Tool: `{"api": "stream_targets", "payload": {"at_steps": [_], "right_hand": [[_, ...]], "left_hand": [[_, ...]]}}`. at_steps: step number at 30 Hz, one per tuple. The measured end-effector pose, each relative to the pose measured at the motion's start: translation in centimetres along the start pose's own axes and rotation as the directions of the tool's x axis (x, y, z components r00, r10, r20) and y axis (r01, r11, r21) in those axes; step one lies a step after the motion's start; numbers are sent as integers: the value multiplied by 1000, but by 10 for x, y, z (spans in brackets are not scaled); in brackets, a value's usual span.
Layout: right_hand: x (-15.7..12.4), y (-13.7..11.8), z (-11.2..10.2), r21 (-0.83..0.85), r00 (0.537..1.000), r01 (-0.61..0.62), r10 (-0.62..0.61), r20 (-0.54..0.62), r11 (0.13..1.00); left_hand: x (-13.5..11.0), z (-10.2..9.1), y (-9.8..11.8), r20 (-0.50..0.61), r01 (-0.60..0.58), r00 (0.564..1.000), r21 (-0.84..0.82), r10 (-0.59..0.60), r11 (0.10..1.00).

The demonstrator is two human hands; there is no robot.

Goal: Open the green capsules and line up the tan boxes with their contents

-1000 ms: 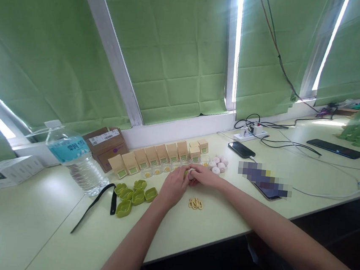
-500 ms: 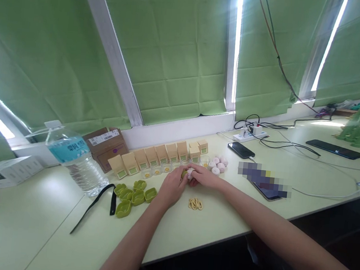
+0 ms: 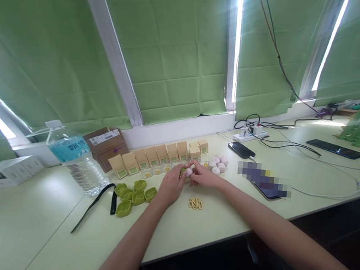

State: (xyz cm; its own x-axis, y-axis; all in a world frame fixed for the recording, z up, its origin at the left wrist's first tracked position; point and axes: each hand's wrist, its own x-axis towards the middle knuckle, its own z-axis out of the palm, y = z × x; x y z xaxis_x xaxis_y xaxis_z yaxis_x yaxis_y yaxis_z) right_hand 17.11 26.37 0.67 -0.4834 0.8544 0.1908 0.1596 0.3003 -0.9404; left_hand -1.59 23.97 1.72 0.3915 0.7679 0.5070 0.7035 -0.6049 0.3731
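Observation:
My left hand (image 3: 169,186) and my right hand (image 3: 204,176) meet at the middle of the pale green table (image 3: 47,224). Together they pinch a small green tray with a pink round piece (image 3: 188,172) in it. The fingers of both hands are closed around it. Just behind stands a row of tan little boxes (image 3: 162,154). A few more pink round pieces (image 3: 218,164) lie to the right of my right hand. A small heap of yellow rings (image 3: 195,203) lies in front of my hands. Several empty green trays (image 3: 132,195) sit to the left.
A water bottle (image 3: 76,159) lies at the left, with a black strap (image 3: 97,201) beside it. A brown carton (image 3: 105,144) and a white box (image 3: 4,172) sit behind. Phones (image 3: 241,149), a power strip (image 3: 250,135) and cables fill the right side.
My hands have lifted the green tray slightly and turned it; the pink piece now shows between my fingertips. The arms have stayed in place.

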Motion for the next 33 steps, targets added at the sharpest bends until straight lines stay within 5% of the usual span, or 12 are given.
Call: {"api": "stream_targets", "payload": {"at_steps": [20,33], "right_hand": [[-7,-1,-13,-352,983,185,-180,47,918],[-8,-10,-11,-464,974,195,-226,-11,864]], "left_hand": [[2,3,-7,-44,-44,998,-109,39,993],[2,1,-3,-27,65,997,-120,-68,991]]}}
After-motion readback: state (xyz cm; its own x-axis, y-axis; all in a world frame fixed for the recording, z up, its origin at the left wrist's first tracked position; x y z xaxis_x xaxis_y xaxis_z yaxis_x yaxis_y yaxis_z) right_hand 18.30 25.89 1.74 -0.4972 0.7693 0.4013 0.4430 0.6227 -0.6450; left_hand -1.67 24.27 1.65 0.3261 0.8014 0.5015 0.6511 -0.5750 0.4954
